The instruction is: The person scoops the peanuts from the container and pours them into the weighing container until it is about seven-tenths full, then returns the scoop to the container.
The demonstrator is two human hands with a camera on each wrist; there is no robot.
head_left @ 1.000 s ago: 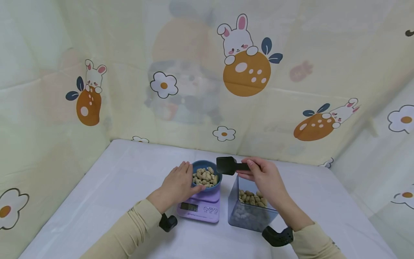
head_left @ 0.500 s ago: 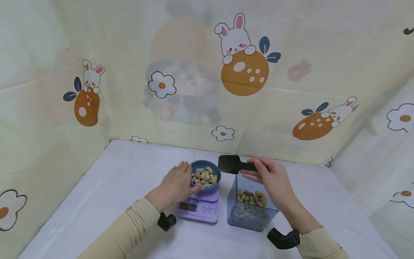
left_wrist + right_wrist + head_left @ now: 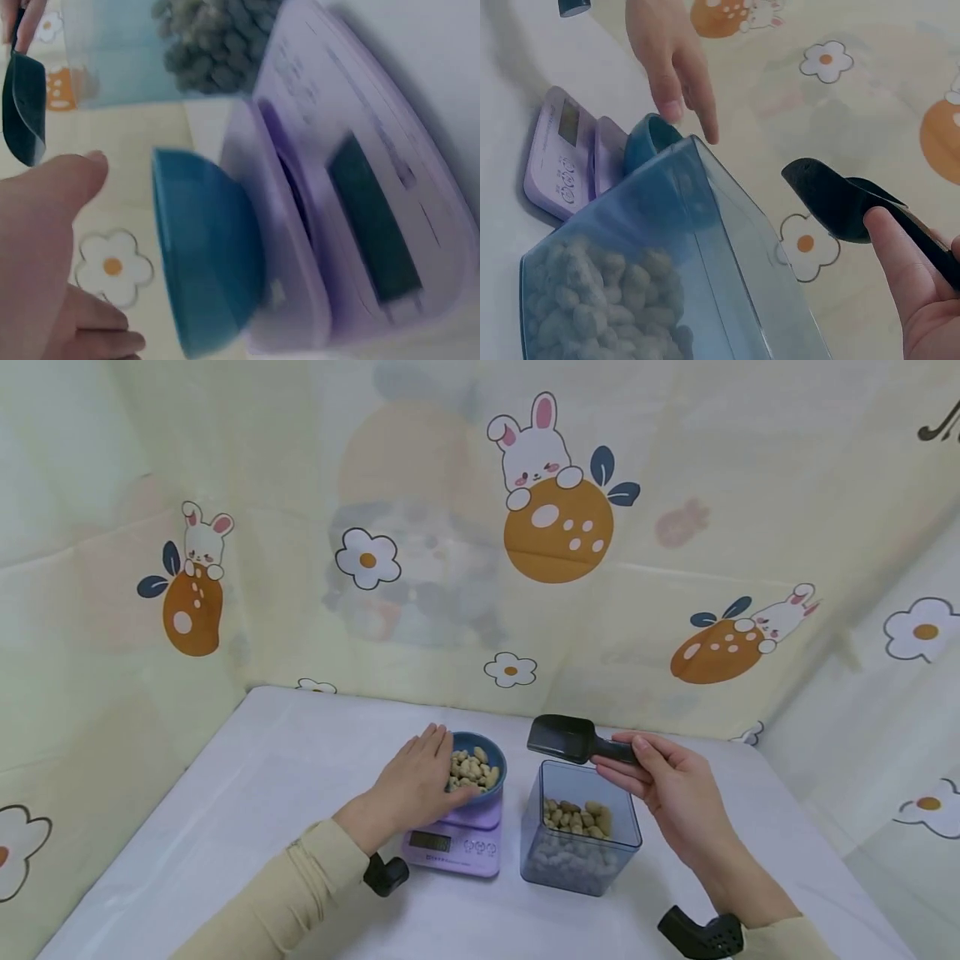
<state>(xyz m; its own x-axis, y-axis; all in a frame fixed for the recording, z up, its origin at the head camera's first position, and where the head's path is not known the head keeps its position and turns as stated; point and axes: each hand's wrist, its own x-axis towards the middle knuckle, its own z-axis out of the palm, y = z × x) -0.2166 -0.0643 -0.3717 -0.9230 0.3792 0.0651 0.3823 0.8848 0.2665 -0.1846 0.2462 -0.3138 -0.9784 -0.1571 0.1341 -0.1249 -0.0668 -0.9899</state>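
My right hand (image 3: 678, 785) pinches the black handle of a small scoop (image 3: 562, 739), held above the back of a clear blue-grey bin (image 3: 577, 868) of unshelled peanuts (image 3: 576, 818). No peanuts show in the scoop's bowl. A blue bowl (image 3: 206, 255) of peanuts stands on the plate of a purple kitchen scale (image 3: 453, 847). Over the bowl's left side is my left hand (image 3: 412, 785), fingers straight and thumb spread across the near rim in the head view. The left wrist view shows a gap between this hand and the bowl.
The scale's display (image 3: 431, 842) faces me, its digits unreadable. Scale and bin stand side by side on a white-covered table (image 3: 300, 752). Printed cloth with rabbits and flowers (image 3: 510, 670) hangs behind and at both sides. Black wrist cameras (image 3: 386, 875) sit under both wrists.
My right hand has moved right with the scoop, away from the bowl, and the scoop has turned so its hollow shows. The left hand stays over the bowl. The view has shifted slightly.
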